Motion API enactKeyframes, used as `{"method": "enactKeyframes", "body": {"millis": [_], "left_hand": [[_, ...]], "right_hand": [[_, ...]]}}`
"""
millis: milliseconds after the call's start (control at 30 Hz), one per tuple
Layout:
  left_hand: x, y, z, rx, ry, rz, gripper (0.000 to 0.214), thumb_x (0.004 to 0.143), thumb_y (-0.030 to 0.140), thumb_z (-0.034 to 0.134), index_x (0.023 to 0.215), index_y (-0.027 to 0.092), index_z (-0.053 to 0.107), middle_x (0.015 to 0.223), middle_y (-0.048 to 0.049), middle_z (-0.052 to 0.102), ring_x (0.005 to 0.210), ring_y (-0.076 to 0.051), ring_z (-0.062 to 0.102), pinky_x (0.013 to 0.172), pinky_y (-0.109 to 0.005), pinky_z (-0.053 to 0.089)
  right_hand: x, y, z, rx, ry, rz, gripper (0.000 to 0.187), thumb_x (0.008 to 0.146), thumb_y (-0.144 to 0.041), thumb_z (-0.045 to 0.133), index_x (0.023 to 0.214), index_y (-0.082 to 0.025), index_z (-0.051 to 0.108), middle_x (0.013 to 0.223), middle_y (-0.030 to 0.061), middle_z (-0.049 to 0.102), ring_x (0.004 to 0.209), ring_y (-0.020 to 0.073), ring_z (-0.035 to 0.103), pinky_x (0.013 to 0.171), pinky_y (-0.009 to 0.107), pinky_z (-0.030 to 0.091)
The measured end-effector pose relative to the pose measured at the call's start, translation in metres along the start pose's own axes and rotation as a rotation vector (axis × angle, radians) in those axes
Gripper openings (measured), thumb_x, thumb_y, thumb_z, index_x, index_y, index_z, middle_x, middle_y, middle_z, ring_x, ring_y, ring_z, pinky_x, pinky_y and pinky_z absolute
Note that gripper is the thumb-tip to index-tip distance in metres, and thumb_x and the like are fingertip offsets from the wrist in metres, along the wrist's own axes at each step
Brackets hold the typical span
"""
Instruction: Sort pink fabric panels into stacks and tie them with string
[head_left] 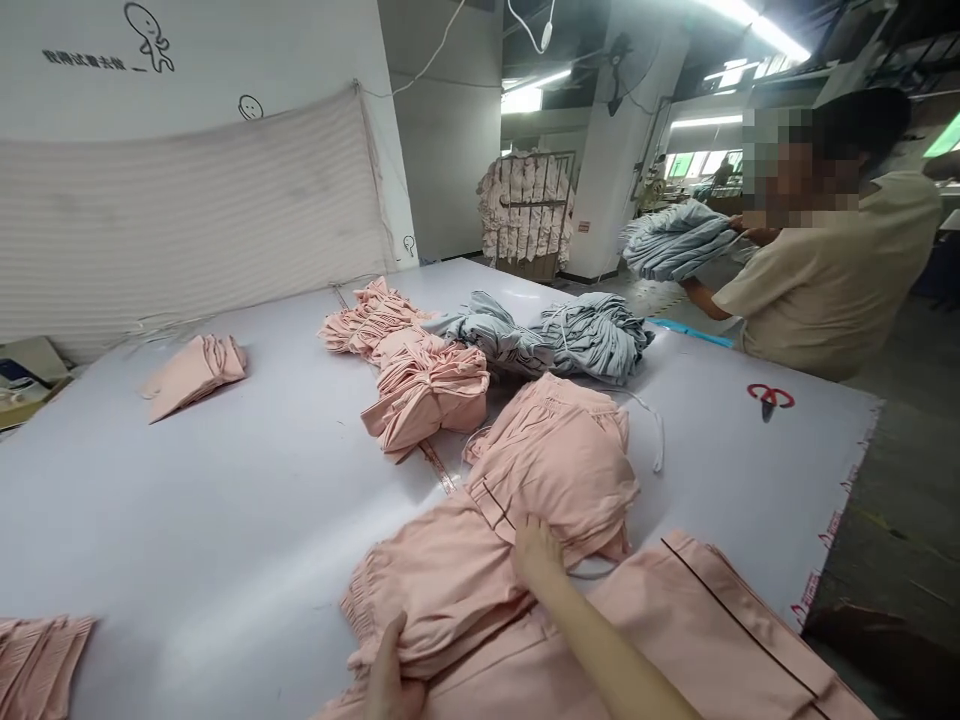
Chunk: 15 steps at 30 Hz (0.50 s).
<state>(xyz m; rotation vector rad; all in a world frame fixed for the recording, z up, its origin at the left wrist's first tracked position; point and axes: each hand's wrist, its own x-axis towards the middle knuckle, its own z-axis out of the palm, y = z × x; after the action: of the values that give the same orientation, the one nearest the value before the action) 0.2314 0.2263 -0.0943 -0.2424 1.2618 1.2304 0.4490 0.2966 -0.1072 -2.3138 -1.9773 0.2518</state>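
Observation:
Pink garments (450,575) with gathered elastic edges lie folded in front of me on the table. My left hand (394,675) grips their near left edge, thumb on top and fingers mostly hidden. Curled fingers of my right hand (538,555) hold the cloth near a dark line of piping. Just beyond it sits a thicker bunch of pink garments (559,460), with gathered cloth on top. Under my right forearm spreads a flat pink piece (697,620) with a dark stripe along its right side.
Tied pink bundles (427,390) and grey-blue bundles (592,335) lie farther back. Red-handled scissors (769,398) rest near the right edge of the table (225,520). A folded pink stack (199,372) is at left. Across the table, a person (832,270) holds grey-blue garments (679,240).

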Motion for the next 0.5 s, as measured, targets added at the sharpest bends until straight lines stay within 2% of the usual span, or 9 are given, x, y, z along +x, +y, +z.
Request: {"method": "enactKeyframes", "body": {"millis": [100,200,267,333,400,433,500], "left_hand": [[-0.001,-0.003,-0.001,-0.031,-0.07,0.02,0.07,0.07,0.007,0.067,0.134,0.014,0.042,0.072,-0.0032,0.075,0.079,-0.027,0.071,0.084,-0.044,0.058],[0.001,-0.001,-0.005,-0.055,-0.156,0.032,0.067,0.072,0.011,0.066,0.135,0.015,0.042,0.08,-0.0057,0.076,0.085,-0.027,0.071,0.086,-0.044,0.057],[-0.003,0.011,-0.004,-0.065,-0.203,0.068,0.062,0.074,0.013,0.065,0.133,0.016,0.046,0.087,-0.0069,0.077,0.092,-0.026,0.07,0.089,-0.041,0.056],[-0.018,0.034,0.002,-0.057,-0.258,0.164,0.051,0.077,0.014,0.061,0.127,0.016,0.053,0.092,-0.0069,0.076,0.094,-0.024,0.069,0.091,-0.036,0.055],[-0.044,0.065,0.012,-0.041,-0.299,0.279,0.038,0.081,0.013,0.053,0.119,0.016,0.06,0.092,-0.0064,0.076,0.09,-0.02,0.07,0.093,-0.033,0.054],[-0.06,0.082,0.018,-0.053,-0.278,0.303,0.035,0.083,0.012,0.048,0.114,0.015,0.063,0.087,-0.0063,0.077,0.086,-0.02,0.071,0.093,-0.033,0.054],[-0.095,0.113,0.027,-0.079,-0.241,0.308,0.032,0.084,0.012,0.043,0.106,0.013,0.067,0.076,-0.0054,0.076,0.087,-0.02,0.071,0.093,-0.036,0.053]], "right_hand": [[0.008,0.01,-0.008,0.132,-0.006,0.007,0.039,0.08,-0.001,0.034,0.107,-0.009,0.061,0.108,0.0235,0.06,0.101,0.0313,0.056,0.077,0.04,0.046],[0.021,0.023,-0.023,0.255,-0.007,-0.027,0.035,0.077,-0.001,0.039,0.097,-0.013,0.065,0.099,0.0189,0.066,0.093,0.0266,0.06,0.078,0.036,0.047],[0.032,0.036,-0.043,0.342,-0.005,-0.042,0.033,0.074,-0.003,0.043,0.093,-0.015,0.067,0.091,0.0127,0.069,0.085,0.0212,0.062,0.075,0.029,0.048],[0.044,0.057,-0.074,0.429,0.011,-0.054,0.037,0.074,-0.007,0.042,0.098,-0.017,0.067,0.09,0.007,0.07,0.079,0.0167,0.063,0.07,0.024,0.048],[0.052,0.083,-0.115,0.537,0.065,-0.05,0.042,0.076,-0.012,0.037,0.107,-0.017,0.065,0.086,0.004,0.07,0.073,0.015,0.062,0.064,0.022,0.047],[0.054,0.096,-0.138,0.6,0.111,-0.038,0.043,0.078,-0.015,0.036,0.111,-0.015,0.064,0.08,0.0037,0.069,0.067,0.0154,0.06,0.06,0.023,0.047],[0.055,0.12,-0.184,0.859,0.3,0.014,0.039,0.078,-0.023,0.042,0.106,-0.009,0.065,0.067,0.0048,0.066,0.055,0.0165,0.056,0.052,0.026,0.044]]}}
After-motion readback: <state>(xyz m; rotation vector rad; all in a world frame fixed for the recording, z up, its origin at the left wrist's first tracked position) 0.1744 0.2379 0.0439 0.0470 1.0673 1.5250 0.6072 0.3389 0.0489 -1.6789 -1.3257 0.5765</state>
